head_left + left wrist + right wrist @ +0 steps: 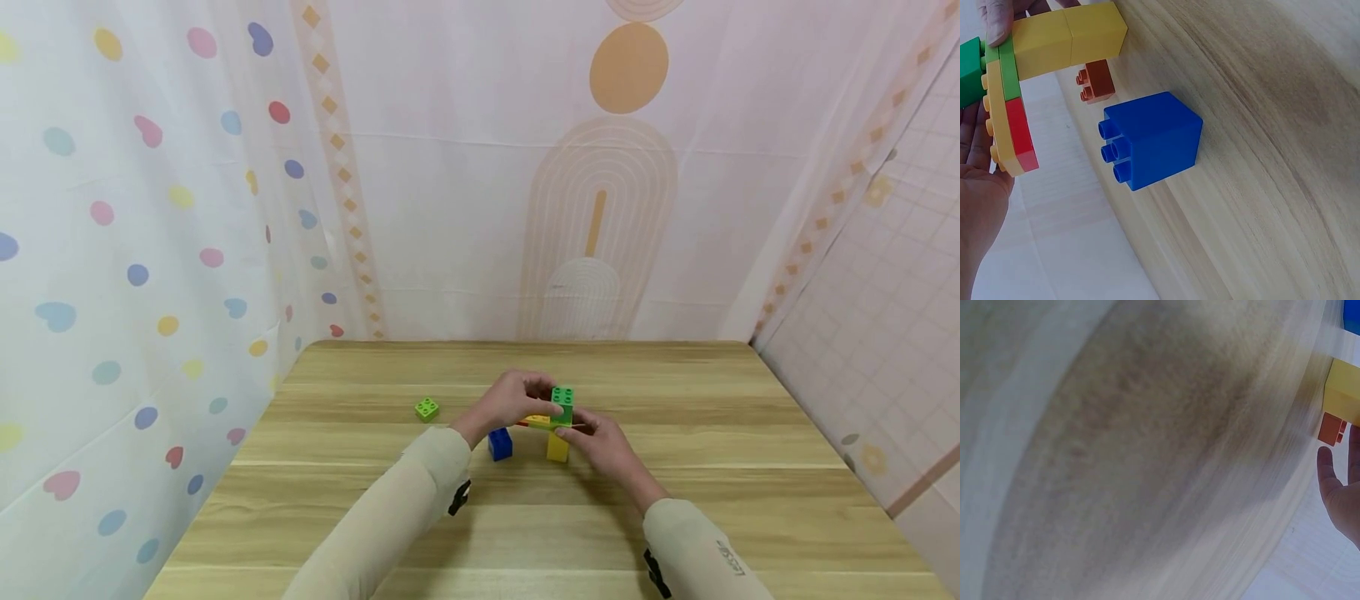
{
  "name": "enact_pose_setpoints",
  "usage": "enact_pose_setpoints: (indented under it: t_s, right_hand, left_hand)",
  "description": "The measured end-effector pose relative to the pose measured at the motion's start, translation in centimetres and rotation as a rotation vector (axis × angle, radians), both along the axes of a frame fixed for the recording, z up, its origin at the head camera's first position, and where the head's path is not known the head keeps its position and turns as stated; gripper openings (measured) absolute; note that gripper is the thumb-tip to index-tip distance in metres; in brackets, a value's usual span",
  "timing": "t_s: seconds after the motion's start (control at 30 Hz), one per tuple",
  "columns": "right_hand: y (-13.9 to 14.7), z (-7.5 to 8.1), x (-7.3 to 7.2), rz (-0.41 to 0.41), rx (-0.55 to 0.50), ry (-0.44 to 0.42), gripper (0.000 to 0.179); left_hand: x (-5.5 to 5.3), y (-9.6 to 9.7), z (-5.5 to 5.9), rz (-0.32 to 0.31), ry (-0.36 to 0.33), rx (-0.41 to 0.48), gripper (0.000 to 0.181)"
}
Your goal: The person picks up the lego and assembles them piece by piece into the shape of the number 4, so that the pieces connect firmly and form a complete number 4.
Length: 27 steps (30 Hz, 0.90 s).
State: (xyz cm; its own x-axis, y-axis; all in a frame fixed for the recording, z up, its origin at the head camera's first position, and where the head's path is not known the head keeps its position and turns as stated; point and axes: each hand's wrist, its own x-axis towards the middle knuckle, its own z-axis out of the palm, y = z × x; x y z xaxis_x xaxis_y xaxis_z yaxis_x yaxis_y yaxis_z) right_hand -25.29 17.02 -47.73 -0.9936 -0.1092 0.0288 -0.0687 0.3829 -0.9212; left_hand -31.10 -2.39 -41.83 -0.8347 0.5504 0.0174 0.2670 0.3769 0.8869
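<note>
A toy-block structure stands on the table: two stacked yellow blocks (1069, 40) bear thin light green bricks (1009, 78), with an orange-yellow brick (1007, 134) and a red brick (1022, 134) jutting out to the left. My left hand (513, 398) pinches a dark green block (562, 402) on top of the structure, above the yellow column. From the other side my right hand (603, 446) grips the structure near the light green layer, its thumb against that layer. Some fingers of both hands are hidden behind the blocks.
A blue block (500, 444) stands apart, left of the yellow column. A lime green brick (427, 408) lies farther left on the wooden table (360, 483). Beyond the column is a brown-orange brick (1099, 81). Curtains hang behind and at the sides.
</note>
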Motion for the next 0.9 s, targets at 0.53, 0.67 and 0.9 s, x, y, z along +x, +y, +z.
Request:
enact_pose_setpoints:
  t_s: [0.53,0.67,0.9]
  right_hand:
    - [0.26,-0.06,-0.12,0.025,0.000,-0.004,0.043]
    - [0.41,0.07,-0.08,0.025,0.008,0.001,0.042]
    - [0.42,0.14,-0.12,0.044,0.005,-0.002,0.036]
  left_hand:
    - [0.21,0.20,0.44,-0.029,0.046,-0.071,0.029]
    - [0.21,0.27,0.46,-0.040,0.060,-0.088,0.026]
    - [0.36,0.19,0.08,-0.029,0.096,-0.083,0.025]
